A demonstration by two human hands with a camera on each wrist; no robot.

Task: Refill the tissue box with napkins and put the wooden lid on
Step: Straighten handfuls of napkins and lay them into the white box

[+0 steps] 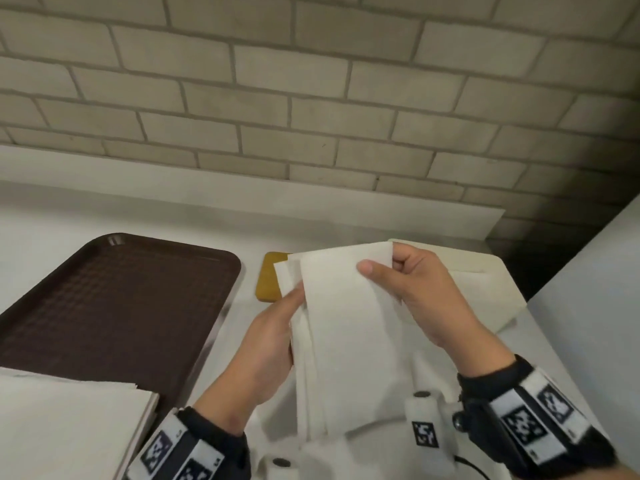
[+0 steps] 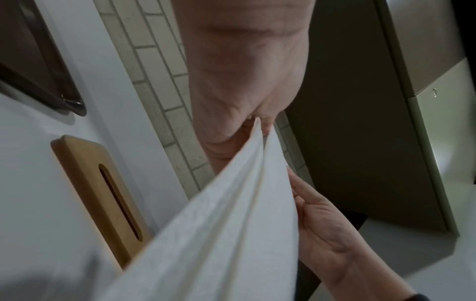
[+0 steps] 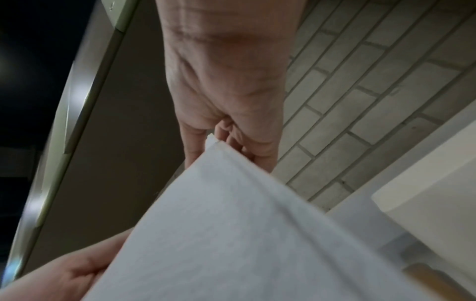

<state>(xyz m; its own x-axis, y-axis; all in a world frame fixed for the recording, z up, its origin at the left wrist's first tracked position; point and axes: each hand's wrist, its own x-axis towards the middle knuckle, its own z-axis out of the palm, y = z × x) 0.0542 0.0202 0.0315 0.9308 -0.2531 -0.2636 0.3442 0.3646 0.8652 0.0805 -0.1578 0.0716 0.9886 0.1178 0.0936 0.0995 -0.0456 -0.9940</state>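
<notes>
A folded bunch of white napkins [image 1: 346, 327] is held up over the counter between both hands. My left hand [image 1: 294, 301] grips its left edge, thumb on the front. My right hand [image 1: 381, 263] pinches the top right corner between thumb and fingers. The wooden lid [image 1: 267, 277] lies flat on the counter behind the napkins, mostly hidden; its slot shows in the left wrist view on the lid [image 2: 103, 195]. The cream tissue box [image 1: 485, 271] stands behind my right hand, and its corner [image 3: 425, 193] shows in the right wrist view.
A dark brown tray [image 1: 121, 289] lies on the white counter to the left. A stack of white napkins [image 1: 69, 427] rests on its near end. A brick wall [image 1: 311, 98] runs along the back, and a pale cabinet side [image 1: 595, 306] stands at the right.
</notes>
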